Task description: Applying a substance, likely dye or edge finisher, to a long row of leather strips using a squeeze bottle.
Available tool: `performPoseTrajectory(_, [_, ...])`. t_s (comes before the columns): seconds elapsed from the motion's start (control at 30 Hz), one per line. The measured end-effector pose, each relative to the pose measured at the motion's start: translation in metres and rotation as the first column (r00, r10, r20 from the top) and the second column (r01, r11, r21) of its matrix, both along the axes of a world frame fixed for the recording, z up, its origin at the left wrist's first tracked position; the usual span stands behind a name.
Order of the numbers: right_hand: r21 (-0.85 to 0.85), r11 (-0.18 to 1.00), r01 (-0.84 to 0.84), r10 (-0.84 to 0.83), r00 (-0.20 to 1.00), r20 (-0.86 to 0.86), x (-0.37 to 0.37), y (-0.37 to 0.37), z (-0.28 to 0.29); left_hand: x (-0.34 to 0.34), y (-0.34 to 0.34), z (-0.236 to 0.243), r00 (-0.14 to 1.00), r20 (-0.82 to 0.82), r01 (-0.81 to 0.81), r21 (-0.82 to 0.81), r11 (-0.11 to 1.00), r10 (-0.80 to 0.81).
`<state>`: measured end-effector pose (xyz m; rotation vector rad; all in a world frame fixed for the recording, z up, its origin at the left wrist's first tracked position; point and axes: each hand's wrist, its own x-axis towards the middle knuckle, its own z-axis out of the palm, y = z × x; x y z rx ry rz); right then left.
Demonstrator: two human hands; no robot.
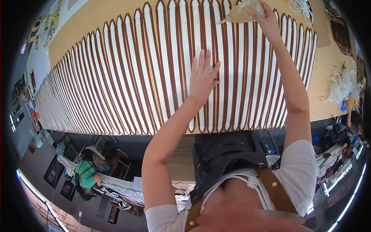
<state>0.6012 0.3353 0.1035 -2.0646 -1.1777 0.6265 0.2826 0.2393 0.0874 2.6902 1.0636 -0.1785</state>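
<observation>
From where I stand, I see a person leaning over a wide bench (327,89), with the two hands in quite different states. The left hand (202,80) makes no closed grip: it is open, palm down, with the fingers apart, and it seems to rest on the long white-faced strips with brown edges (176,58). I suppose it lies so flat in order that the strips under it do not slide.

The right hand (266,20) has its grip curled around a translucent squeeze bottle (245,13), holding it by the rear part of the body. In this way the narrow nozzle (223,21) is free; it points to the left of this grip and slightly downward, over the far part of the strips. Whether the tip touches a strip, I cannot tell.

The strips spread under and around the left grip, side by side with narrow gaps, their pointed ends making a row; perhaps this order makes each one easy to reach. To the right of the right grip lies a loop of white cord (300,7), and farther right, closer to the body, a heap of clear plastic (342,88), both apart from the strips.
</observation>
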Motion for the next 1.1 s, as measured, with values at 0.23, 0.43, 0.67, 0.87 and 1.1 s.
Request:
performPoseTrajectory(0.23, [0.024, 0.988, -0.151, 0.152, 0.963, -0.224, -0.001, -0.034, -0.011, 0.001, 0.0, 0.001, 1.0, 0.029, -0.012, 0.013, 1.0, 0.012])
performPoseTrajectory(0.43, [-0.019, 0.975, -0.222, 0.207, 0.935, -0.286, -0.01, -0.047, -0.003, 0.0, 0.0, 0.0, 0.999, 0.047, -0.021, 0.002, 1.0, 0.021])
performPoseTrajectory(0.67, [0.192, 0.981, -0.023, 0.072, 0.965, -0.253, -0.013, -0.014, 0.011, -0.001, 0.0, -0.003, 0.999, 0.047, -0.007, 0.017, 1.0, 0.006])
performPoseTrajectory(0.87, [0.134, 0.983, -0.125, 0.15, 0.968, -0.199, -0.001, -0.021, -0.011, 0.0, 0.0, -0.002, 0.999, 0.036, -0.004, 0.008, 1.0, 0.004])
performPoseTrajectory(1.1, [0.091, 0.982, -0.166, 0.182, 0.96, -0.215, 0.009, -0.02, -0.016, 0.0, 0.001, -0.002, 0.997, 0.067, -0.023, -0.017, 1.0, 0.024])
